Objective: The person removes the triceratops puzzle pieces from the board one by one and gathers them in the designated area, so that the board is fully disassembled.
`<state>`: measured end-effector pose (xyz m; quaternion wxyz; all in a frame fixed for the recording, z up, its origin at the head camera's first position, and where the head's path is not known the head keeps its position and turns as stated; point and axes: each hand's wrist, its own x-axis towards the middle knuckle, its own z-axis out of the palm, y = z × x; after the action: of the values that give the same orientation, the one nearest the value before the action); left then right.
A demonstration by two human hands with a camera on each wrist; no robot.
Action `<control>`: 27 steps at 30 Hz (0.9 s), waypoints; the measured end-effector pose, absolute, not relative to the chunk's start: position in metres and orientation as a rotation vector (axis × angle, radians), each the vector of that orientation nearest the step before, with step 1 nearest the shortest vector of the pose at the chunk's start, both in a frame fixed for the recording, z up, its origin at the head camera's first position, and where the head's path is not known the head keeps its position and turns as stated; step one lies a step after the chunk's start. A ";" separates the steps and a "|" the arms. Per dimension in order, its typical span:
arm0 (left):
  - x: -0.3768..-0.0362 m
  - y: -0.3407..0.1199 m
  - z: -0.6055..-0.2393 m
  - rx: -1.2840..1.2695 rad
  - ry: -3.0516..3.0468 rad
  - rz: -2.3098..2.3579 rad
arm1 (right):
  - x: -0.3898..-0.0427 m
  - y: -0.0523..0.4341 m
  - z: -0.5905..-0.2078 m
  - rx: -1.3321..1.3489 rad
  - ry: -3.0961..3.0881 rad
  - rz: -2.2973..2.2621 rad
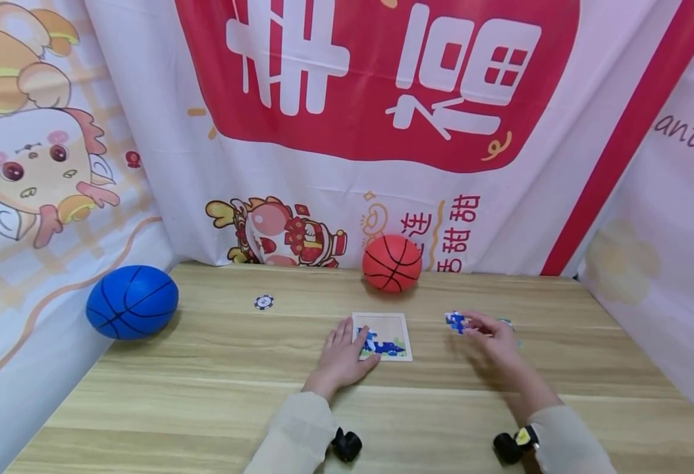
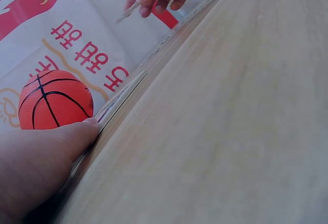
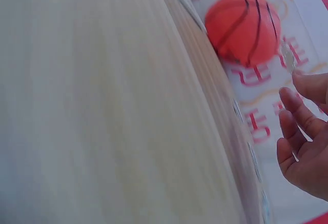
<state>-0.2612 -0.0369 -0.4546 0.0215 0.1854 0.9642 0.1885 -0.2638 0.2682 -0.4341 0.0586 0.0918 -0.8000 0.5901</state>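
A square puzzle board (image 1: 382,320) with a pale frame lies on the table, several blue and green pieces set along its lower part. My left hand (image 1: 342,354) rests over the board's left edge, fingers extended and thumb on its lower rim. To the right of the board, my right hand (image 1: 494,336) pinches a blue and white puzzle piece (image 1: 456,322) between thumb and fingers, raised above the table. In the right wrist view that piece (image 3: 288,57) shows edge-on at the fingertips. More puzzle pieces (image 1: 507,322) lie partly hidden behind the right hand.
A red toy basketball (image 1: 392,263) stands at the table's back edge, behind the board. At the left edge sits a blue ball (image 1: 132,303). A round black-and-white chip (image 1: 264,302) lies between the blue ball and the board. Printed curtains (image 1: 347,145) border the wooden table (image 1: 418,415).
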 end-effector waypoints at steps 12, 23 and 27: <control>-0.263 -0.037 -0.457 0.572 2.988 0.585 | -0.258 0.323 -0.433 0.176 -2.629 1.436; -0.263 -0.037 -0.457 0.574 2.989 0.584 | -0.257 0.335 -0.438 0.216 -2.662 1.312; -0.262 -0.037 -0.456 0.574 2.990 0.584 | -0.259 0.337 -0.440 0.150 -2.762 1.307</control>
<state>-0.2625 -0.0369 -0.4560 0.0209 0.1851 0.9643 0.1884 -0.2589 0.3374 -0.4402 0.0410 0.0490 -0.9021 0.4268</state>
